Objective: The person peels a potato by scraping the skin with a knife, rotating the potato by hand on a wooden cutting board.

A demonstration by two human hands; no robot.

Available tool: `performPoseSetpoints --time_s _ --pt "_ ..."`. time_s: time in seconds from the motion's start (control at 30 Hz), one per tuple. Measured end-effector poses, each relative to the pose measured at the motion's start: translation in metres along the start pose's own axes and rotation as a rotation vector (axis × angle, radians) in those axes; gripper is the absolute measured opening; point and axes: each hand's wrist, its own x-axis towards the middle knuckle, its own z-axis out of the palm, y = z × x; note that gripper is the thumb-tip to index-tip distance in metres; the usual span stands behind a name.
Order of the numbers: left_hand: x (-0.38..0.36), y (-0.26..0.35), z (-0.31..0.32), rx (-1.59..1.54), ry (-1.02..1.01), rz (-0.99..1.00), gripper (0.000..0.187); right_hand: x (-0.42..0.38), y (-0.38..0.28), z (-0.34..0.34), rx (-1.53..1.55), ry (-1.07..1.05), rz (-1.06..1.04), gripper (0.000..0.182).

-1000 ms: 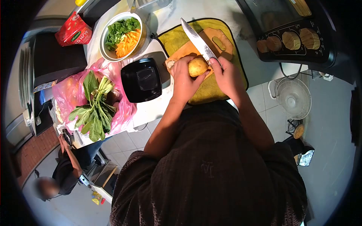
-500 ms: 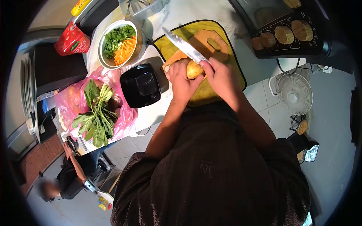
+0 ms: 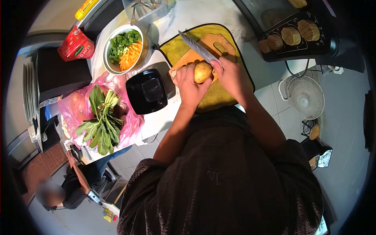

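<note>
My left hand [image 3: 190,87] is closed around a yellow-brown potato [image 3: 203,73] and holds it over the wooden cutting board [image 3: 213,40]. A knife [image 3: 197,47] is gripped in my right hand [image 3: 234,80], its blade pointing up and to the left, just beyond the potato. The fingers of my right hand hide the knife's handle. Beneath the board lies a yellow-green cloth [image 3: 219,96] with a dark edge. Left of my hands stands a black square bowl [image 3: 131,97].
A white tub [image 3: 108,66] holds chopped greens and orange shreds. Leafy greens [image 3: 102,125] lie on a pink plastic bag [image 3: 133,131]. At the back are a red pouch [image 3: 76,45] and a clear container [image 3: 160,15]. Another person [image 3: 74,184] is at lower left; a fan [image 3: 305,98] stands right.
The knife has shifted slightly right and away from the potato, its blade turned and now darker. My right hand has moved a little to the right. My left hand still holds the potato.
</note>
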Motion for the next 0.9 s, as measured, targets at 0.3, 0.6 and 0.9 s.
performPoseSetpoints --time_s 0.3,0.6,0.9 --pt "0.000 0.001 -0.003 -0.028 0.023 -0.032 0.057 -0.002 0.011 0.002 0.044 0.037 -0.027 0.033" --pt "-0.011 0.015 -0.028 -0.038 0.071 -0.202 0.059 -0.004 0.012 -0.007 -0.002 0.035 -0.061 0.020" --pt "-0.029 0.030 -0.025 -0.021 0.086 -0.443 0.066 -0.020 0.020 0.010 -0.006 0.107 -0.291 0.026"
